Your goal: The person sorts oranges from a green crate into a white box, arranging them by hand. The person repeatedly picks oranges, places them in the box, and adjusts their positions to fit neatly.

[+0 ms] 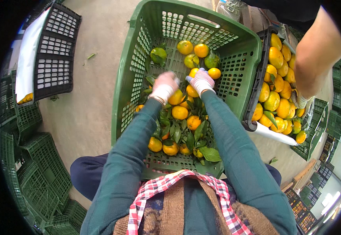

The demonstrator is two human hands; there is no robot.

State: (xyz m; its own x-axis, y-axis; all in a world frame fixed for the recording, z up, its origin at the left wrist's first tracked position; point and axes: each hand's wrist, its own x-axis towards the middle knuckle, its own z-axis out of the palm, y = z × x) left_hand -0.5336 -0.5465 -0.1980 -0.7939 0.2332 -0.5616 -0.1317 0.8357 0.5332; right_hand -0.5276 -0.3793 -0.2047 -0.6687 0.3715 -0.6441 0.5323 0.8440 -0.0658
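A large green plastic crate (123,73) stands in front of me, with loose mandarin oranges and leafy cuttings on its bottom. My right hand (202,80), in a striped glove, has its thumb and forefinger around a mandarin orange (193,72). Right beside those fingers lies another mandarin (214,73). My left hand (165,85), gloved too, is blurred over the crate's left half, and whether it holds anything cannot be made out. Greenish mandarins (158,55) rest towards the far end. Green leaves (176,132) and more mandarins (179,112) are heaped at the near end.
A black crate (258,79) full of mandarins (283,108) adjoins on the right; another person's bare forearm (314,55) and gloved hand (303,101) reach into it. At left are a paper-lined black crate (54,50) and stacked green crates (45,164). A shoe (230,8) shows beyond.
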